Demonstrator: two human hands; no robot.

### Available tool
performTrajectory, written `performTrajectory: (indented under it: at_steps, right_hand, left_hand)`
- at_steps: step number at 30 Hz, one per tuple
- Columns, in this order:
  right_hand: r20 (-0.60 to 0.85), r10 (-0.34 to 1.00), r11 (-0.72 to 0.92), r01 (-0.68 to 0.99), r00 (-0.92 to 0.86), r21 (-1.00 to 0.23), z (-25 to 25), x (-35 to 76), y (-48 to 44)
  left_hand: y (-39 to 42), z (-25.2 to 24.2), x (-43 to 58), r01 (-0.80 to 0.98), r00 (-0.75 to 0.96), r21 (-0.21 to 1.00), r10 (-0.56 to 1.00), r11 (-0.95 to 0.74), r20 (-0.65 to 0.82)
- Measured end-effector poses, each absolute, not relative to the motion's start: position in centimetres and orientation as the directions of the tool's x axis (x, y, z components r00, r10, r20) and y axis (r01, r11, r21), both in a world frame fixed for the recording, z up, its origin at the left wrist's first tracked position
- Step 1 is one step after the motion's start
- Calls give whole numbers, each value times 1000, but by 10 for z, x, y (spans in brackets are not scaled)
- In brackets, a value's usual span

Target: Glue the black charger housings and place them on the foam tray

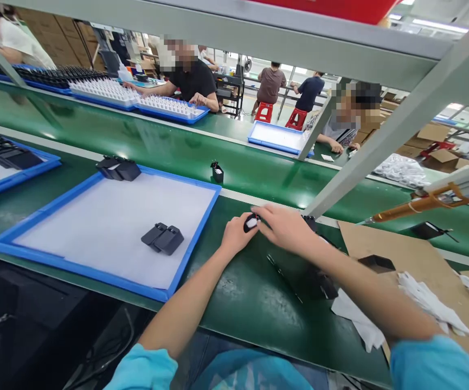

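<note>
Left hand (234,236) grips small black plastic part with white patch (251,222) above green tabletop (234,314), right of shallow blue-rimmed, white-lined tray (96,233); right hand (285,226) curved, fingertips at the part, can't tell if pinching; thin dark rod (285,278) lies on tabletop; two black boxy pieces (172,241) sit on tray

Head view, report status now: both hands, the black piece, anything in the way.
Left hand gripping black piece. Right hand at it too. Thin dark tool on green bench, nearer the wearer, apart from both hands.
</note>
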State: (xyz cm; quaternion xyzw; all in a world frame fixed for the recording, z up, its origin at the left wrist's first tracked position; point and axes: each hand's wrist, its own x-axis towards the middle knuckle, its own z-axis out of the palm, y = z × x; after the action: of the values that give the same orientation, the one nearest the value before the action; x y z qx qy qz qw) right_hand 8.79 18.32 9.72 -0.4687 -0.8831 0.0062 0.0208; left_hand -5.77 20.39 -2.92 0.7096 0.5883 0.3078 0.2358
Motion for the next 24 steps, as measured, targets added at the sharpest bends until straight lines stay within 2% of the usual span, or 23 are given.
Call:
performTrajectory:
  at_steps: [2, 6, 10, 16, 20, 24]
  right_hand:
    - [8, 853, 518, 844, -522, -138, 105, 46, 242]
    - [-27, 891, 438, 874, -453, -208, 94, -33, 345]
    - [-57, 920, 363, 897, -388, -251, 68, -86, 394]
    - [-77, 905, 388, 886, -418, -254, 62, -96, 408]
    - [-66, 892, 425, 879, -448, -217, 90, -37, 399]
    - [-175, 890, 398, 905, -421, -152, 107, 42, 358]
  left_hand:
    - [204, -29, -57, 682, 134, 702, 979, -205, 155]
    - [202, -26, -57, 664, 146, 715, 976, -218, 163]
    - [201, -25, -56, 664, 128, 719, 979, -203, 158]
    - [201, -28, -54, 634, 116, 752, 983, -182, 141]
    - [202, -30, -54, 610, 155, 766, 978, -203, 137]
    - [201, -24, -55, 639, 196, 736, 973, -223, 124]
